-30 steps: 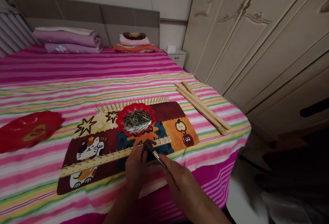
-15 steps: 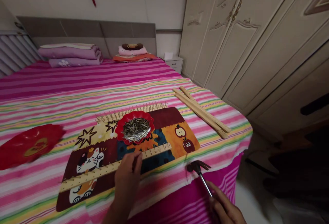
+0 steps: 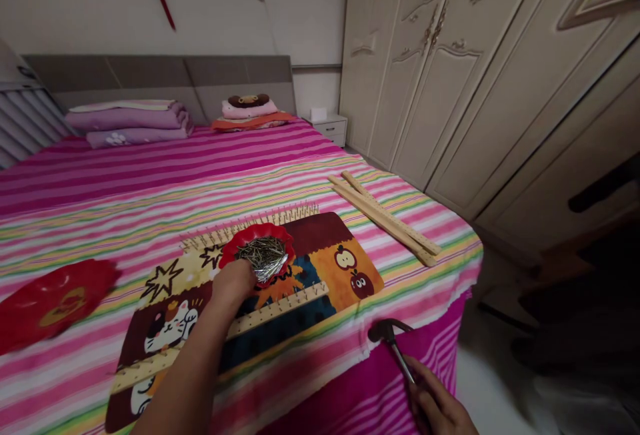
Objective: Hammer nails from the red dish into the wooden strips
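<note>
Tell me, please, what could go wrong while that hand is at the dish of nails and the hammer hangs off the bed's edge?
The left hand reaches into loose nails heaped in the red dish; a point could prick a finger, or the dish might tip on the soft bed. The wooden strip just below the forearm bristles with upright nails. The right hand holds the hammer low, possibly loosely.

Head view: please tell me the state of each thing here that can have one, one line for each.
Left hand: reaching into the red dish, fingers at the nails.
Right hand: closed around the hammer handle.
Hammer: held low, off the bed edge.
Red dish: upright, full of nails.
Near wooden strip: flat on the mat, a row of nails standing in it.
Wardrobe doors: closed.
</note>
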A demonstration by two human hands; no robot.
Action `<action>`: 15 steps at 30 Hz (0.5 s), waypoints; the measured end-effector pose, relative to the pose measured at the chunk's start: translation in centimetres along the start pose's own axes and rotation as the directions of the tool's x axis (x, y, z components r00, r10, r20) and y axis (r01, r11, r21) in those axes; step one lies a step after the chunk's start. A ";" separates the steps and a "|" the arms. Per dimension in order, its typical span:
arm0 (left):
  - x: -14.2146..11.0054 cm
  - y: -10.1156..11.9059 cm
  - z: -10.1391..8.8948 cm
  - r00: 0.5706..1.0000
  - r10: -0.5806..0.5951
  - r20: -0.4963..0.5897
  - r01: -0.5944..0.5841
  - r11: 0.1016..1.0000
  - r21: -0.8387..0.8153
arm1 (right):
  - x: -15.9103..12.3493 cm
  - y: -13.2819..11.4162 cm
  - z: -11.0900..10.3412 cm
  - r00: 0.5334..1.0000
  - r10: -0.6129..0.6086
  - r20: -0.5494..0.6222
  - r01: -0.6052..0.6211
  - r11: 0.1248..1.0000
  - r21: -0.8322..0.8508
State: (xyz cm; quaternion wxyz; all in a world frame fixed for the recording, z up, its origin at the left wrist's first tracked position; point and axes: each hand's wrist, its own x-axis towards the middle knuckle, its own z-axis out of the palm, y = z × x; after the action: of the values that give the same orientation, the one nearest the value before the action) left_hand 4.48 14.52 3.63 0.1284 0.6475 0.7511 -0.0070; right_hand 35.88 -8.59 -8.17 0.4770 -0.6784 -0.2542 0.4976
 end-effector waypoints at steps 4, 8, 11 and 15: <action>-0.7 -1.4 -0.6 1.000 0.016 0.006 -0.015 0.992 -0.123 | 0.2 0.2 -0.2 1.000 0.021 0.018 -0.021 1.000 0.020; -2.9 -2.8 -0.7 0.996 0.083 0.035 -0.032 0.692 -0.721 | 0.3 0.3 -0.4 0.998 0.037 0.044 -0.039 0.999 0.037; -4.8 -3.1 -0.5 0.991 0.110 0.070 0.017 0.417 -0.909 | 0.2 0.1 -0.3 0.997 0.049 0.058 -0.052 0.997 0.052; -6.9 -2.8 -0.4 0.984 0.116 0.131 0.096 0.268 -0.959 | 0.0 0.3 0.1 1.000 0.009 0.012 -0.009 1.000 0.001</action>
State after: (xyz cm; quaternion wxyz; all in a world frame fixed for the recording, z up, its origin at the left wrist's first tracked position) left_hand 2.52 7.42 5.01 0.5594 0.4388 0.5832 0.3928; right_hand 35.76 -8.62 -8.43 0.4736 -0.6762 -0.2538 0.5041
